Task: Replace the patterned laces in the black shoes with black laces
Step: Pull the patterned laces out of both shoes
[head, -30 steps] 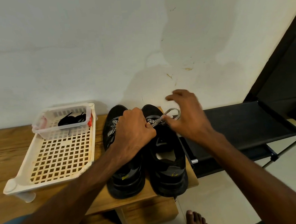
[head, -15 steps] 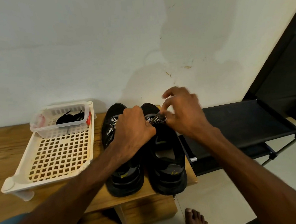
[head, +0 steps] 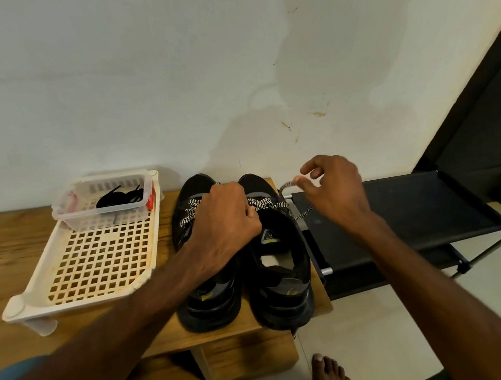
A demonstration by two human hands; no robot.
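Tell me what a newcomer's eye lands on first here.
Two black shoes side by side on the wooden bench, with the right hand pinching a loop of patterned lace and the left hand gripping it at the shoe. Left of them, black laces lie in a clear tub.

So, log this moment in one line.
left hand: grips patterned lace | right hand: pinches same lace | black laces: in tub

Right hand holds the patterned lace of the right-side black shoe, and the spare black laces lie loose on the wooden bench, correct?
No. The head view shows the black laces inside the small clear plastic tub on the cream lattice tray, not loose on the wooden bench. The right hand does pinch the black-and-white patterned lace of the right-side black shoe.
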